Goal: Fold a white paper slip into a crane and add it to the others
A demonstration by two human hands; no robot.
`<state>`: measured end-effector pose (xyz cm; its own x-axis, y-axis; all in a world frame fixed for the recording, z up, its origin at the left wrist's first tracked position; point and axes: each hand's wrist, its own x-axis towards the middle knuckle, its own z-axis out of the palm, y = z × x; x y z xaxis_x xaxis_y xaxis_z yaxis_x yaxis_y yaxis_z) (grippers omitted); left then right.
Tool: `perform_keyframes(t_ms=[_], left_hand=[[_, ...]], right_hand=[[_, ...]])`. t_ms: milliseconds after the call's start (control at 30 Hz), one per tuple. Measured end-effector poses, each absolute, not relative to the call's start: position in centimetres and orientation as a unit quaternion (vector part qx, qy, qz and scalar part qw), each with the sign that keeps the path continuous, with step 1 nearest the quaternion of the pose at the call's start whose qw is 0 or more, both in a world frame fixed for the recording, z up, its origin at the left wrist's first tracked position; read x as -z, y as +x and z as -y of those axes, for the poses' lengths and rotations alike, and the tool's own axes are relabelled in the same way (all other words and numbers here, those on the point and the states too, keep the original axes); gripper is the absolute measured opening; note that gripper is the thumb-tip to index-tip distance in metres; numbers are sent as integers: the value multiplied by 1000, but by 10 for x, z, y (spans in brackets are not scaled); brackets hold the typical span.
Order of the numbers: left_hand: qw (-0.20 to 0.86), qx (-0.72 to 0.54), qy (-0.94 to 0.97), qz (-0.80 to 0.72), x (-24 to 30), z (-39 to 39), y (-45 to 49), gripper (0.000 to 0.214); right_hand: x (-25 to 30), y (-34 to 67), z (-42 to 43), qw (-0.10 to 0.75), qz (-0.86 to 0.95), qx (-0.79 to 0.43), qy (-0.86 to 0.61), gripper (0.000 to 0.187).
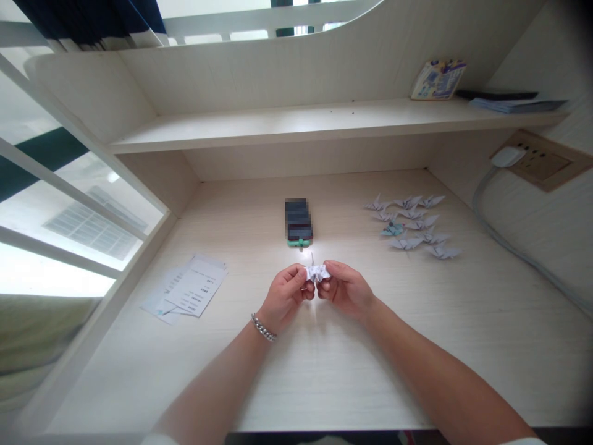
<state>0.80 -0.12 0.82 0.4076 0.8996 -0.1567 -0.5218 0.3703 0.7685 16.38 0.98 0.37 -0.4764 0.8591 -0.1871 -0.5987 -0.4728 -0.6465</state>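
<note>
Between my two hands, above the middle of the desk, is a small white folded-paper crane (317, 273) with printed marks on it. My left hand (288, 293), with a chain bracelet (264, 327) at its wrist, pinches the crane's left side. The fingers of my right hand (346, 289) are closed on its right side. A thin paper point sticks up from its middle. Finer folds under my fingertips are hidden. Straight ahead of the hands lies a phone (299, 220) with a green edge, its screen blurred out.
Several finished paper cranes (410, 224) sit in a group at the right, one of them bluish. Printed paper sheets (197, 284) lie at the left. Behind runs a shelf (278, 123) with a small box (438, 80). A grey cable (514, 250) hangs from the wall socket (546, 161).
</note>
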Motion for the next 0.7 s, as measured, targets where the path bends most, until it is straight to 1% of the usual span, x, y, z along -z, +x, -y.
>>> perform_keyframes(t_ms=[100, 267, 333, 533, 700], left_hand=[[778, -457, 319, -289, -9, 1, 8, 19], [780, -454, 313, -296, -9, 1, 8, 20], [779, -456, 309, -300, -10, 0, 8, 20], [771, -462, 308, -313, -12, -1, 6, 20], [748, -482, 314, -333, -13, -4, 2, 21]], right_hand=[[-3, 164, -10, 452, 251, -818, -254, 22], [0, 163, -12, 457, 242, -818, -254, 39], [1, 163, -13, 456, 239, -818, -257, 42], [2, 164, -16, 464, 244, -795, -307, 44], [0, 170, -21, 505, 253, -750, -343, 41]])
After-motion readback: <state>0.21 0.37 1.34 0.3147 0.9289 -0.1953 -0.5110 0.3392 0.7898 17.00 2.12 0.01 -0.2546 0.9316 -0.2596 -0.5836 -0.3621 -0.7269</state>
